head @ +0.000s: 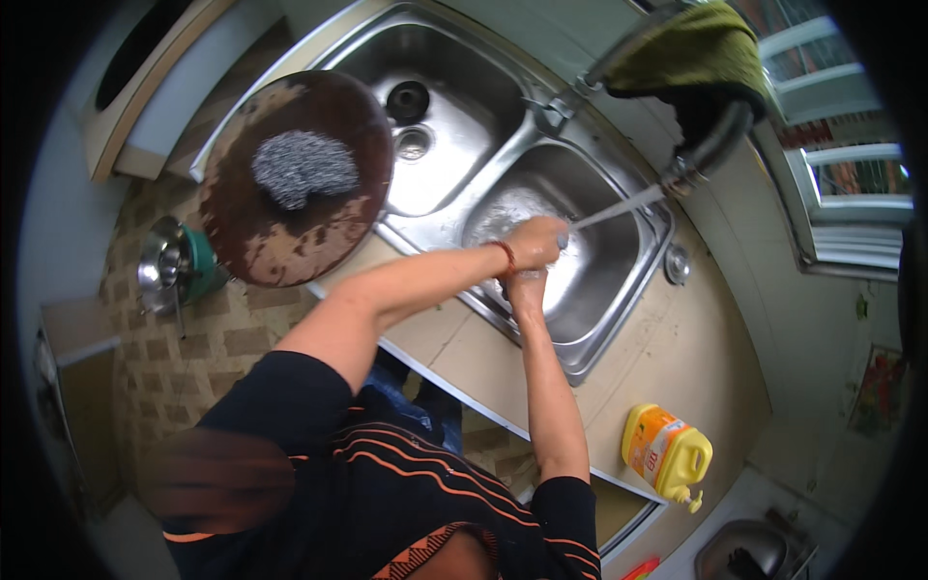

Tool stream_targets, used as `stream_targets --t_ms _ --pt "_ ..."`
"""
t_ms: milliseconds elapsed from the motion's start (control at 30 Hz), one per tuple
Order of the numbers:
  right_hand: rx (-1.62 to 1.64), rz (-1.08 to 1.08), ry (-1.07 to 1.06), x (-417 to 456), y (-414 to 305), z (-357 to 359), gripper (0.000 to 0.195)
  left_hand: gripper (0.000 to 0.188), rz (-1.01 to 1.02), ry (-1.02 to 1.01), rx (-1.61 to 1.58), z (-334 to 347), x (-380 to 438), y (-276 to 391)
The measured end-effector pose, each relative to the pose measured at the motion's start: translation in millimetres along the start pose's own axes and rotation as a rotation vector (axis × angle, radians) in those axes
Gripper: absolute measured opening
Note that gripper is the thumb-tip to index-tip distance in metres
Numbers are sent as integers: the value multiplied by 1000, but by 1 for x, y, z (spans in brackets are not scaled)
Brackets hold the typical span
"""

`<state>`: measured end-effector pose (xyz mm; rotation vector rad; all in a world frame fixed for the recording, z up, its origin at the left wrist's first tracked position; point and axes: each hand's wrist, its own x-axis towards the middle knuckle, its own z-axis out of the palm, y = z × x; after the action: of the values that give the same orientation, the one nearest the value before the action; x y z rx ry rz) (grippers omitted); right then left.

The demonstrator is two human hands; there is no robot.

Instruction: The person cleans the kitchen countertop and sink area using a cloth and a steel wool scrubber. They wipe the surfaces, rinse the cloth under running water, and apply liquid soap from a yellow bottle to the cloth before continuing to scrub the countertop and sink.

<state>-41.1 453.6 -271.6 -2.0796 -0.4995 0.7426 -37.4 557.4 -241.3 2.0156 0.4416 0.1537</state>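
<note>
My left hand (535,243), with a red cord bracelet on its wrist, lies across my right hand (528,279) over the smaller basin (602,290) of a stainless steel double sink. A stream of water (616,208) from the faucet (685,170) strikes at the left hand. A small grey patch shows on the left hand; I cannot tell what it is. The left hand hides most of the right, and the fingers of both are out of sight. Wet shine covers the basin's bottom.
A green cloth (685,54) hangs over the faucet pipe. A round brown board (355,145) bearing a grey steel-wool-like mass (304,168) stands left of the larger basin (435,170). A metal sink strainer (677,264) and a yellow pump bottle (667,453) sit on the counter (652,348).
</note>
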Motion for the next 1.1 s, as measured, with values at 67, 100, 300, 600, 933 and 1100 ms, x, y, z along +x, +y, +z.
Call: stream_targets --t_ms 67,100,300,600,933,1100 --pt "-230 -88 32 -7 12 5 43 26 -121 70 16 4 -24 -1" --pt "-335 -72 63 -12 15 -1 48 27 -140 76 65 3 -35 3" --pt "-487 -322 189 -46 -35 -88 50 56 298 204 366 -117 -112 47" --pt "-335 -743 -37 23 -174 -2 39 60 -142 471 868 -267 -208 -34" --pt "-78 -544 383 152 -176 13 72 57 -99 511 851 -287 -207 -67" --pt "174 -354 -231 7 -126 -41 64 44 17 558 727 -245 -218 9"
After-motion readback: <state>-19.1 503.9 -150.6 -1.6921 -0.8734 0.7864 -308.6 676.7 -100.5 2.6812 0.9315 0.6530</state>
